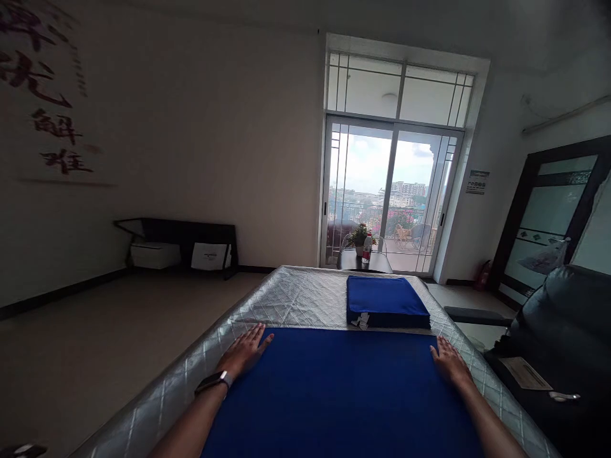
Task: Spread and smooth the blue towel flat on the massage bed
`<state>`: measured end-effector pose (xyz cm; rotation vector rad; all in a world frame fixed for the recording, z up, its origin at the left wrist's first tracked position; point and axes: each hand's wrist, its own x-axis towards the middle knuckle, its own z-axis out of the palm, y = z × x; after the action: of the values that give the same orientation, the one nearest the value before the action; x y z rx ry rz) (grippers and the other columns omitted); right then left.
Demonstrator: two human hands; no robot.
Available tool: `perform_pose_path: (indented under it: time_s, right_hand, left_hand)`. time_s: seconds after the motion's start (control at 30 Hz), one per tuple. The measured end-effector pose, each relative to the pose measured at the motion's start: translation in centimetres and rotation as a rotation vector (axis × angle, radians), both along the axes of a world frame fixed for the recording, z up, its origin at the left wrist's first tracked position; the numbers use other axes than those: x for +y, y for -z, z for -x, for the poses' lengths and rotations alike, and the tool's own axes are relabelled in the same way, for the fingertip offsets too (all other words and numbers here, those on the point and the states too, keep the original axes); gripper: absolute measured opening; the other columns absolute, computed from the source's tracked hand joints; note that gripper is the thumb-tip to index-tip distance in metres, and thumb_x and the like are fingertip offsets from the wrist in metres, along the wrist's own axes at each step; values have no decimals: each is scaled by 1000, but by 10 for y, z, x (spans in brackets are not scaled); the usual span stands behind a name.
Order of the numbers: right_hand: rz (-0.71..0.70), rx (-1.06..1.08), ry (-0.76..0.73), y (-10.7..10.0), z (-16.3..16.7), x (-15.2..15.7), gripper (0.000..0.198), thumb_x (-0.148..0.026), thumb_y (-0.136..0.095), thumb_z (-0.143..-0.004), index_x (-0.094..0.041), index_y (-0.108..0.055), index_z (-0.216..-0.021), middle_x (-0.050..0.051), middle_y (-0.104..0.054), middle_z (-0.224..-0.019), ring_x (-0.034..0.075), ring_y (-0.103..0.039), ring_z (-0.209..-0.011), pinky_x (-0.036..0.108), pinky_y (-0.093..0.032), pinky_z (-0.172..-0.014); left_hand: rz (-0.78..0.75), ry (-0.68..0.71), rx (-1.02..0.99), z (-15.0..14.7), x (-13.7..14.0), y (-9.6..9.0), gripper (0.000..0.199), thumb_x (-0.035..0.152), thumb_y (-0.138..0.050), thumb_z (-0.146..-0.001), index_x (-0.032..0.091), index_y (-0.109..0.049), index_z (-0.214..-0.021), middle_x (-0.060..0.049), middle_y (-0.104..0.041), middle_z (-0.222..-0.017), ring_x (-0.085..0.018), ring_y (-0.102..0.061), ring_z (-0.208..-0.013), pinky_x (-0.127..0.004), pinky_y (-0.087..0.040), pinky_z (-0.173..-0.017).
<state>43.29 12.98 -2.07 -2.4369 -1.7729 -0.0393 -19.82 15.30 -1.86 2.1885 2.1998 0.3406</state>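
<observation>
A blue cloth [351,388] lies spread flat on the table's silver quilted cover [291,296]. At its far left corner rests my left hand [245,351], fingers stretched out and thumb apart. My right hand [449,360] lies flat on the far right corner, its fingers extended too. Neither hand grips anything. Just beyond the cloth's far edge sits a stack of folded blue cloths [386,298], with small white tags showing at its front left. The near edge of the spread cloth runs out of view.
A black leather chair [556,324] with a card [526,373] on it stands close at the right. Behind the silver-covered table, a small dark table [351,261] holds a bottle [367,248] and a potted plant [359,236]. A black bench [188,232] is along the left wall.
</observation>
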Motion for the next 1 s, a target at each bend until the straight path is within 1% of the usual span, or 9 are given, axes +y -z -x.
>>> perform_pose_path:
  time_s: [0.2,0.37,0.43,0.53,0.67,0.73,0.83,0.9,1.0]
  right_hand:
    - [-18,7,1,-9,8,-9,66,-38,-24,-94,-6,-30,-152,11,-27,-160,20,-21,-148,39,-15,-121]
    - [-87,6,-78,-32,29,-19,64,-31,-26,-94,-3,-32,-150,16,-29,-158,24,-18,-149,46,-12,-121]
    - [-120,11,-175,-42,52,-21,62,-28,-24,-95,-3,-32,-150,15,-30,-158,23,-18,-149,44,-12,-121]
    - [-140,37,-364,-51,108,-20,58,-29,-24,-96,-9,-37,-149,10,-34,-157,18,-24,-147,37,-14,-121]
    - [-134,90,-574,-50,194,-18,58,-35,-26,-98,-13,-37,-150,6,-35,-157,16,-26,-146,34,-17,-120]
    - [-121,113,-636,-46,223,-18,57,-33,-27,-98,-13,-36,-150,7,-36,-156,17,-27,-146,34,-19,-120]
    - [-95,137,-683,-37,241,-19,57,-28,-28,-97,-12,-36,-150,8,-36,-156,17,-28,-145,34,-21,-119]
    - [-81,145,-692,-32,240,-19,57,-28,-28,-97,-12,-34,-152,8,-34,-157,18,-26,-146,35,-19,-120]
    - [-70,155,-686,-26,235,-18,59,-33,-24,-99,-12,-29,-153,8,-30,-158,19,-23,-148,36,-14,-121]
  left_hand:
    - [20,19,14,3,4,-2,78,59,-23,-93,7,-35,-150,-16,-27,-159,-29,-24,-148,-49,-22,-118]
    - [4,18,13,-12,7,-10,82,61,-27,-92,0,-37,-148,-23,-30,-156,-35,-27,-146,-54,-22,-118]
    - [-39,66,2,-34,6,-14,78,59,-28,-94,3,-37,-148,-21,-32,-156,-34,-25,-147,-53,-19,-119]
    - [-115,212,-24,-90,4,-19,69,55,-29,-98,10,-39,-149,-16,-35,-157,-31,-24,-148,-49,-19,-120]
    - [-182,439,-55,-181,-3,-16,62,51,-24,-101,15,-41,-149,-15,-40,-155,-27,-31,-146,-45,-28,-118]
    - [-196,521,-61,-216,-8,-8,59,48,-21,-102,16,-39,-149,-15,-41,-154,-25,-33,-145,-44,-30,-118]
    - [-210,573,-69,-244,-14,5,58,41,-16,-103,15,-38,-150,-18,-44,-152,-26,-34,-144,-48,-30,-117]
    - [-217,558,-77,-250,-17,11,61,43,-16,-102,13,-37,-151,-20,-44,-151,-28,-33,-145,-51,-29,-118]
    - [-211,498,-67,-251,-21,11,66,49,-12,-102,11,-37,-150,-17,-43,-152,-26,-29,-147,-50,-26,-119]
